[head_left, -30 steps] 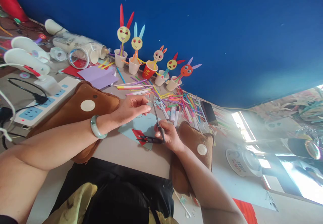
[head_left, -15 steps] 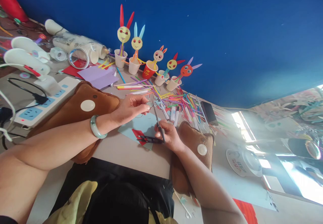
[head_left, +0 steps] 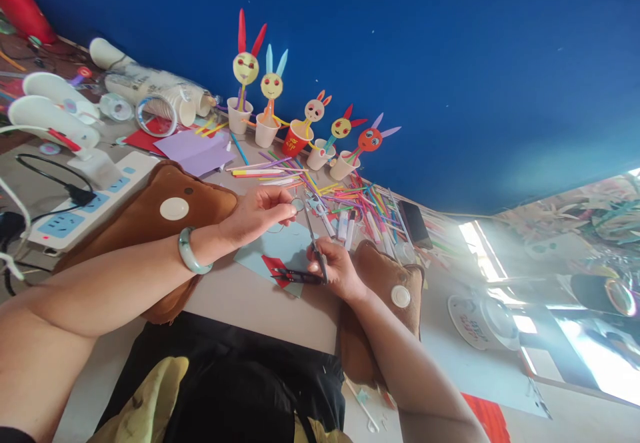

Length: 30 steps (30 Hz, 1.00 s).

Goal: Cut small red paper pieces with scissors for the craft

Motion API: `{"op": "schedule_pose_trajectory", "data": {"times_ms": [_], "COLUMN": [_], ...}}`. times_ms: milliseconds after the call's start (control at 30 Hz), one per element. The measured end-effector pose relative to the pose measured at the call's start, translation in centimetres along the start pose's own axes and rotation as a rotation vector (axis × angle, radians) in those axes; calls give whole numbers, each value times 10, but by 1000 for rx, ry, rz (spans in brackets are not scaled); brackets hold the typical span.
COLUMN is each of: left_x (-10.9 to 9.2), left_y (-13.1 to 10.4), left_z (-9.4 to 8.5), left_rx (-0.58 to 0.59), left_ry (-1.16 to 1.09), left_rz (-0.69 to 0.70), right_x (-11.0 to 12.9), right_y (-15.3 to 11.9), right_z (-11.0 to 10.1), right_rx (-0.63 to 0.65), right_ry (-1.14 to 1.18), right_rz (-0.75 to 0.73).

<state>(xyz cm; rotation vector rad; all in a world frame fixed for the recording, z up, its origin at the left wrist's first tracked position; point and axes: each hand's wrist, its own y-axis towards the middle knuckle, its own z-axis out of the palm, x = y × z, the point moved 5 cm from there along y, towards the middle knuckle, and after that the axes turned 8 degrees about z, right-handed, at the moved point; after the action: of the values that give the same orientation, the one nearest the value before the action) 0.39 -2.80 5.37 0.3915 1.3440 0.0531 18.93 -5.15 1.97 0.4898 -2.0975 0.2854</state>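
My left hand (head_left: 263, 213) pinches a small pale blue round piece (head_left: 297, 204) between thumb and fingers, above the table. Just to its right, my right hand (head_left: 336, 263) holds scissors (head_left: 318, 251), their blades pointing up beside the round piece. Beneath both hands lies a light blue paper sheet (head_left: 253, 260) with thin drawn curves. On the sheet rests a red paper scrap (head_left: 273, 266), and black thread snips (head_left: 297, 276) lie partly over it, their right end near my right hand.
Several rabbit-faced figures stand in paper cups (head_left: 239, 116) along the blue wall. Scattered pipe cleaners and markers (head_left: 343, 224) lie before them. Brown cushions (head_left: 165, 223) flank the sheet. A power strip (head_left: 95, 203) and purple paper (head_left: 195, 150) are at left, a phone (head_left: 415, 223) at right.
The round piece in my left hand has turned slightly, showing more of its face. My right hand and the scissors have hardly moved.
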Motion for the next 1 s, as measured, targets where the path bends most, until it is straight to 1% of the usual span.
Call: {"op": "schedule_pose_trajectory", "data": {"times_ms": [300, 1000], "left_x": [2, 0], "left_y": [0, 1], "left_z": [-2, -1], "left_rx": [-23, -14], "left_ry": [4, 16], "left_rz": [17, -4], "right_x": [0, -2], "right_y": [-1, 0], "right_z": [-1, -1], "right_rx": [-14, -26], "right_ry": [1, 4], "right_rz": [1, 11]}}
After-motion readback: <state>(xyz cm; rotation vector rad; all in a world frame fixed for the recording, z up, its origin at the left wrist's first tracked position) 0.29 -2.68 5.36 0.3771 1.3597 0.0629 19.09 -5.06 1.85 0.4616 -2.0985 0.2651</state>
